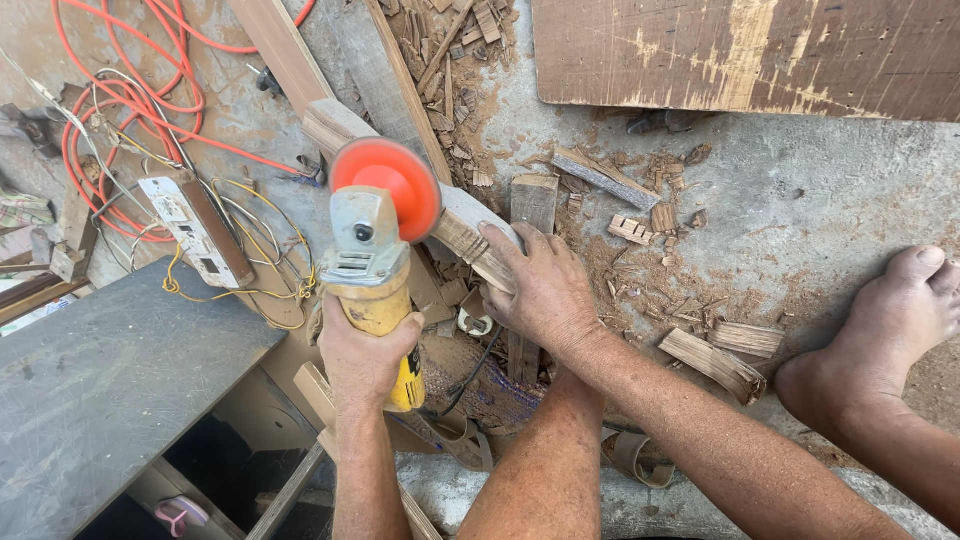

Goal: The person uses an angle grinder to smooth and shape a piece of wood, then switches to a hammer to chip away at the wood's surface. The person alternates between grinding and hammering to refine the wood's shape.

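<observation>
My left hand [362, 352] grips the yellow body of an angle grinder [375, 275]. Its orange sanding disc [392, 182] rests against a long piece of wood [455, 222] that slants from upper left to lower right. My right hand [540, 285] lies flat on the lower end of that wood and holds it down. The grinder's black cord runs down between my forearms. My bare right foot [895, 330] stands on the concrete at the right, and my left leg shows between my arms.
Orange cable [120, 110] and a white socket box [192, 228] with loose wires lie at the left. A dark grey bench top [100, 380] fills the lower left. Wood offcuts and sawdust [700, 340] litter the concrete. A worn brown board [750, 55] lies at the top right.
</observation>
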